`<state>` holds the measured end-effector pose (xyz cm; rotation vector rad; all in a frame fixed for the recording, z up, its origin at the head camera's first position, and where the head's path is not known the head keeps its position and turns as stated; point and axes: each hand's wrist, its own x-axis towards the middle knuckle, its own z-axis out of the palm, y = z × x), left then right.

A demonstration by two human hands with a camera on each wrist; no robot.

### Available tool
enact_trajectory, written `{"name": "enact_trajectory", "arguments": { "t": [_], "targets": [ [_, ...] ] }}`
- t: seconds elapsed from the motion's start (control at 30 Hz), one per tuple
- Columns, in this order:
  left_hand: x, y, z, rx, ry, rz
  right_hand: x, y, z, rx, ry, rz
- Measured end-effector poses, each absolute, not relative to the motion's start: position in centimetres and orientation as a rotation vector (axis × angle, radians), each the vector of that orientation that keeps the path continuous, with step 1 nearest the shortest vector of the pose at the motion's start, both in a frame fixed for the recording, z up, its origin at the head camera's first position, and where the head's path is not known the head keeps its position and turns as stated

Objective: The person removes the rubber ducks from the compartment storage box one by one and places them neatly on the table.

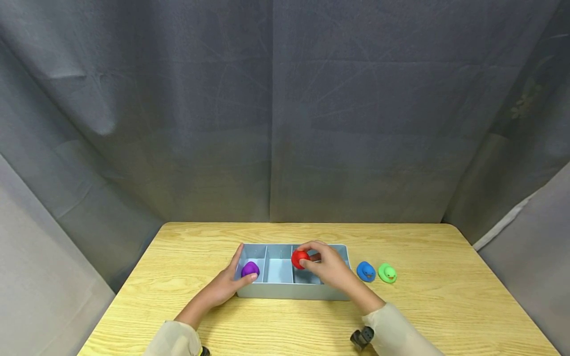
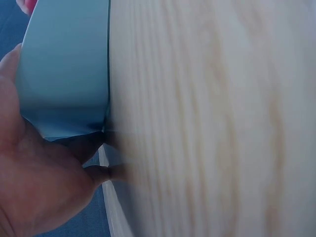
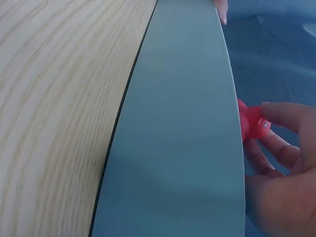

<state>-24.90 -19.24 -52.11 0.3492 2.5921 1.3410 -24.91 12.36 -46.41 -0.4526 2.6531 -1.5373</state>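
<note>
A long grey-blue divided box (image 1: 294, 291) lies across the table in the head view. My left hand (image 1: 222, 288) grips its left end, thumb over the front rim and fingers along the end wall. Inside the leftmost compartment sits a purple rubber duck (image 1: 250, 268), partly behind that thumb. My right hand (image 1: 333, 268) pinches a red rubber duck (image 1: 300, 258) between thumb and fingers, over the box just right of its middle. In the right wrist view the red duck (image 3: 256, 122) shows above the box's rim, its lower part hidden by the wall.
To the right of the box, a blue rubber duck (image 1: 366, 271) and a green rubber duck (image 1: 387, 273) stand side by side on the wooden table (image 1: 445, 296). Grey curtains (image 1: 356, 123) hang behind the table and along both sides.
</note>
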Motion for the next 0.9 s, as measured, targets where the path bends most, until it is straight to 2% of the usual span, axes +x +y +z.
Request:
{"name": "enact_trajectory", "arguments": {
  "t": [0.9],
  "targets": [
    [-24.8,-19.3,-52.0,0.344,2.587,1.349,-24.4,16.1,-46.9,-0.579,2.517,-1.684]
  ]
}}
